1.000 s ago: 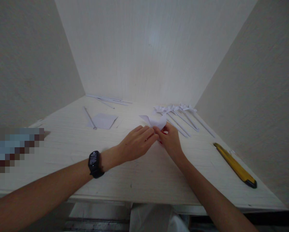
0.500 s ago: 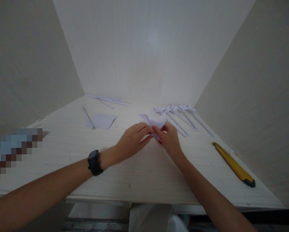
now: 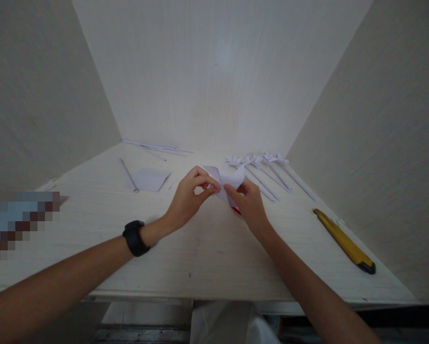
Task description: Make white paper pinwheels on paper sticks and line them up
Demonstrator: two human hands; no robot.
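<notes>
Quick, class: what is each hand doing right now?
Left hand: closed, pinching the folded white paper.
Right hand: closed, gripping the same paper from the other side.

a pale wood-grain table sits boxed in by plain off-white walls, softly lit.

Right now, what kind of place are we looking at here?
Probably a small paper-craft workstation: a pale wooden table boxed in by plain walls. Both hands hold a folded white paper piece; finished paper flowers on stems and a yellow utility knife lie nearby.
</notes>
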